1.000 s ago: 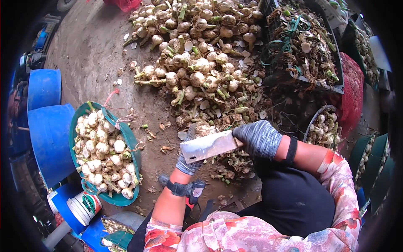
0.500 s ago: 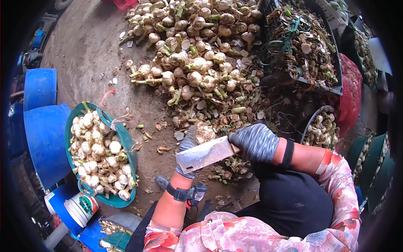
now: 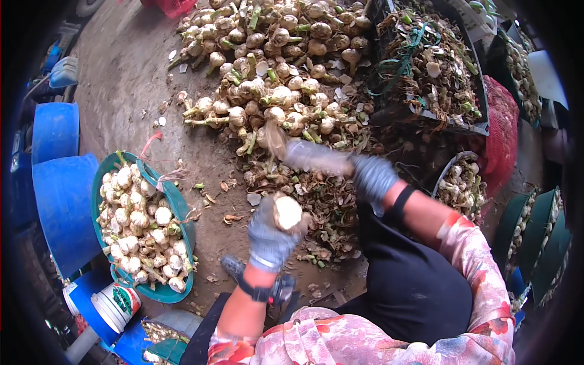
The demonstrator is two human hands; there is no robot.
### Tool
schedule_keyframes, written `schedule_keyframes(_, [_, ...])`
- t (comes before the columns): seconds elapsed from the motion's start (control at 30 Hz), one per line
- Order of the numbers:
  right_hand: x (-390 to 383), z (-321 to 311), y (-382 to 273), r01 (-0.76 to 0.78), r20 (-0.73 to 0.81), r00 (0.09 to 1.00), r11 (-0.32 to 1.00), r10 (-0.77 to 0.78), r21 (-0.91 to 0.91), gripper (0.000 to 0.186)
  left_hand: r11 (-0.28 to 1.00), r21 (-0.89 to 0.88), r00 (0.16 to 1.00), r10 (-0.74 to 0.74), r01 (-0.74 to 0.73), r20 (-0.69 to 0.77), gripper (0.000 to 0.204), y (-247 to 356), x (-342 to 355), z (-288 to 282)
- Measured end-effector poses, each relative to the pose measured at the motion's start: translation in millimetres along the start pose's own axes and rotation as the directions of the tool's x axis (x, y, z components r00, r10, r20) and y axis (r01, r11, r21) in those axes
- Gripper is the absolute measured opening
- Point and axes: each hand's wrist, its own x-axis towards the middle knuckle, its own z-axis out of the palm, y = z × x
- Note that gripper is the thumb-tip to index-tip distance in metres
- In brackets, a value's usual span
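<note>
Left hand (image 3: 271, 234) grips a garlic bulb (image 3: 288, 212), centre near. Right hand (image 3: 372, 176) grips a blurred cleaver (image 3: 313, 157) just beyond. Risk: a mis-aimed blade could cut the left fingers.

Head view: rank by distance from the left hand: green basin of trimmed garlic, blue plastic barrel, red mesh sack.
1. Green basin of trimmed garlic, on the left side of the left hand.
2. Blue plastic barrel, beyond the basin, far left.
3. Red mesh sack, far right.
</note>
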Motion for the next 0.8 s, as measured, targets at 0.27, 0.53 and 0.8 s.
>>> schedule_keyframes(0.27, [-10.1, -16.2, -43.4, 0.141, 0.042, 0.959, 0.603, -0.28, 0.785, 0.055, 0.997, 0.071, 0.993, 0.01, -0.019, 0.119, 0.067, -14.3, 6.9, 17.5])
schedule_keyframes(0.53, [-1.1, -23.6, -40.5, 0.162, -0.05, 0.936, 0.297, -0.35, 0.941, 0.058, 0.999, -0.03, 0.96, 0.025, -0.035, -0.28, 0.075, -10.1, -9.8, 16.6])
schedule_keyframes(0.8, [-7.7, -7.2, -34.7, 0.048, 0.111, 0.958, 0.527, -0.264, 0.848, 0.059, 0.657, -0.665, 0.935, -0.235, 0.354, 0.266, 0.037, -19.2, 13.1, 44.3])
